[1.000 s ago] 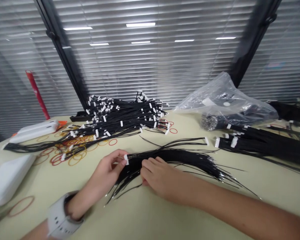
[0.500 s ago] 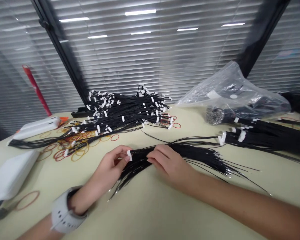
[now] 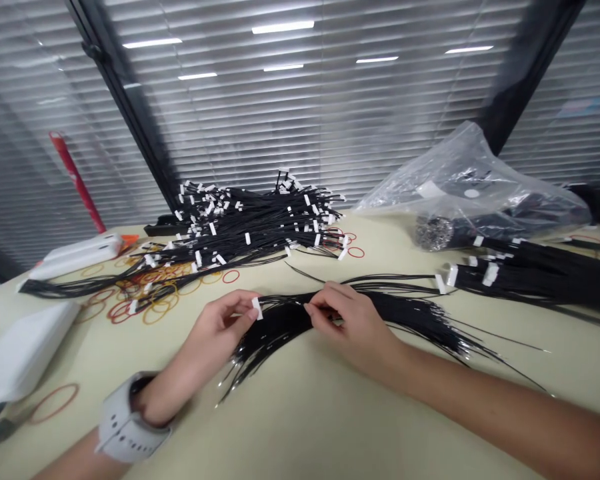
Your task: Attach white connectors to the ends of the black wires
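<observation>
Right hand [image 3: 353, 330] closes on the thin black wire bundle [image 3: 280, 327] beside the left hand [image 3: 215, 340]

Where the right hand lay loosely over the wires in the earlier frame, its thumb and fingertips now pinch strands mid-bundle; the left hand stays closed on a small white plastic connector [image 3: 256, 308] at the bundle's end. The bundle fans across the cream bench [image 3: 300, 413], in front of a heap of white-tagged black wires [image 3: 260, 223] and scattered rubber bands [image 3: 155, 310]
</observation>
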A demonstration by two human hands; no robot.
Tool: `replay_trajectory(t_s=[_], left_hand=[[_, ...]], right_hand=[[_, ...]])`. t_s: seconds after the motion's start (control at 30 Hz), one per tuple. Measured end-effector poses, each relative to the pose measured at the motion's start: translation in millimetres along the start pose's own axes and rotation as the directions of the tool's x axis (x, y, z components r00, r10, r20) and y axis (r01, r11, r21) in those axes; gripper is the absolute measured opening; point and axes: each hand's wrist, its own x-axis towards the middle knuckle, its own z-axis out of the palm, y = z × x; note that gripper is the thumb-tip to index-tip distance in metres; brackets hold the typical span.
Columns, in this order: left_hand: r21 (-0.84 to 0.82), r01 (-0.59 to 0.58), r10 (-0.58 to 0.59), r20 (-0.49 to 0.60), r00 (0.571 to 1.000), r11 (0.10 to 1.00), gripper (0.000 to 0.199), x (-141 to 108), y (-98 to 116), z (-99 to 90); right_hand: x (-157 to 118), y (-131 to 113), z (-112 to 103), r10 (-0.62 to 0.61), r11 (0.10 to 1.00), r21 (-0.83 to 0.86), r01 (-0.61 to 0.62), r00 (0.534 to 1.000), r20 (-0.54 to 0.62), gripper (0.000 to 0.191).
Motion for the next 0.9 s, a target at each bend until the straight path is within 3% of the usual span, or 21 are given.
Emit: replay_trajectory(t_s=[0.33, 0.53, 0.63, 0.77, 0.9], left_hand=[[-0.029, -0.012, 0.013, 0.044, 0.999, 0.999, 0.015, -0.9, 1.4, -1.7], [-0.014, -0.058, 0.059, 0.05, 0.997, 0.998, 0.012, 0.5, -0.3, -3.5], [0.006, -0.094, 0.093, 0.059, 0.994, 0.996, 0.012, 0.1, -1.7, -4.5], [0.057, -0.143, 0.143, -0.001, 0.99, 0.988, 0.011, -7.1, -1.6, -2.7], [0.105, -0.178, 0.182, -0.036, 0.983, 0.979, 0.011, -12.0, -0.1, 0.6]], right_hand=[[0.5, -4.1, -0.6, -0.108, 0.994, -0.035, 0.108, 0.994, 0.003, 0.018], [1.7, -6.1, -1.1, -0.054, 0.995, -0.091, 0.051, 0.998, -0.03, 0.015], [1.8, -8.6, -1.0, -0.094, 0.993, -0.075, 0.093, 0.996, -0.005, 0.016], [-1.1, -8.5, 0.3, -0.191, 0.978, -0.08, 0.192, 0.981, 0.013, 0.015], [-3.7, 1.0, 4.5, -0.21, 0.969, -0.131, 0.208, 0.978, -0.006, 0.011]])
